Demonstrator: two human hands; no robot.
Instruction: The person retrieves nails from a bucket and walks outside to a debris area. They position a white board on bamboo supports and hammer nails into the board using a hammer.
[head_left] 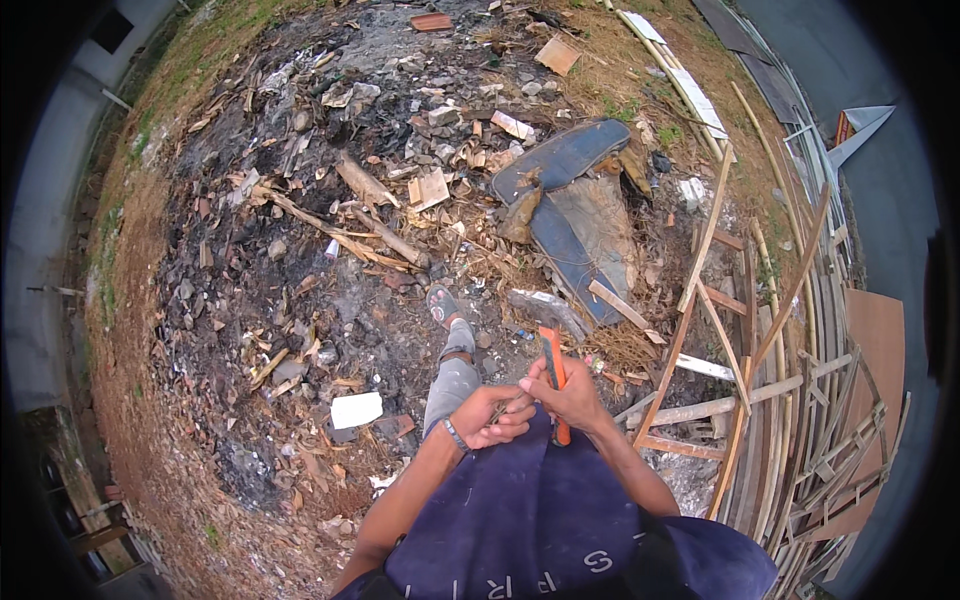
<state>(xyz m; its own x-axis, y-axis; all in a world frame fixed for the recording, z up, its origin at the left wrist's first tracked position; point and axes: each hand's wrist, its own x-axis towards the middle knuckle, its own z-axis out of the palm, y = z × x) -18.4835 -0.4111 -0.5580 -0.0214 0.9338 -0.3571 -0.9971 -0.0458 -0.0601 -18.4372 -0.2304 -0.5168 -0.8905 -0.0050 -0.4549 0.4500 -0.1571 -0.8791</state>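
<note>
An orange-and-grey hand tool [552, 352] was gripped by the right hand [573, 398] in front of the navy shirt [475, 515]. A small brownish piece [498, 411], unclear in kind, was pinched by the left hand [483, 419] near the shirt.

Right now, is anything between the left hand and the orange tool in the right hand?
Yes, the fingers of the right hand: they lie just left of the orange tool, on the side facing the left hand. No other obstacle is visible there; whether the hands touch is hard to tell.
</note>
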